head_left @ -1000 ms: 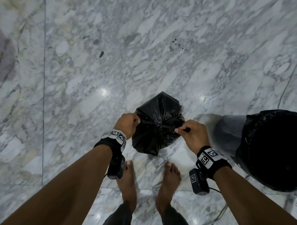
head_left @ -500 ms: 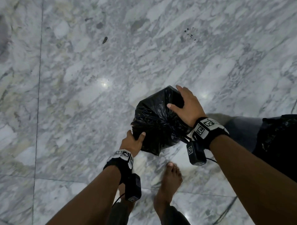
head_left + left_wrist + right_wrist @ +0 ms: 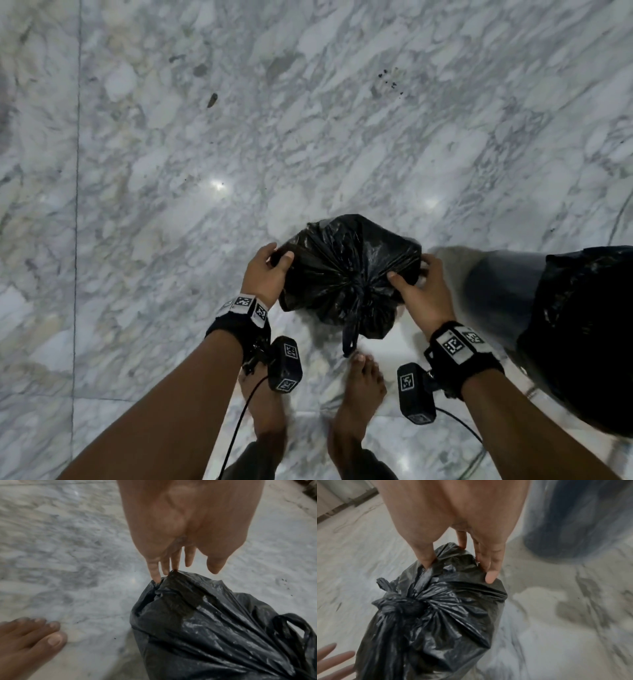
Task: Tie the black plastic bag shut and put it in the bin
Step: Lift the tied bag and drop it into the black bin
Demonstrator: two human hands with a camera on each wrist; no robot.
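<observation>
The black plastic bag (image 3: 346, 267) is gathered into a knot (image 3: 356, 291) on top, and a loose tail hangs down toward me. It sits between my two hands above the marble floor. My left hand (image 3: 279, 251) is at its left corner with fairly straight fingers (image 3: 157, 574) touching the plastic (image 3: 214, 628), the thumb apart. My right hand (image 3: 409, 270) grips the right side, thumb and fingertips (image 3: 491, 574) dug into the bag (image 3: 436, 615) beside the knot (image 3: 402, 605). The bin (image 3: 582, 325), lined in black, stands just right of my right hand.
White-grey marble floor (image 3: 308, 137) spreads out ahead and to the left. My bare feet (image 3: 359, 387) stand right under the bag, one foot (image 3: 25, 635) close to its left side. Thin cables trail from the wrist cameras. The bin's dark body (image 3: 582, 520) is blurred.
One second ago both hands pulled the knot's ends apart. Then the right hand went over the top and the left beneath. Now each hand is at one side of the bag.
</observation>
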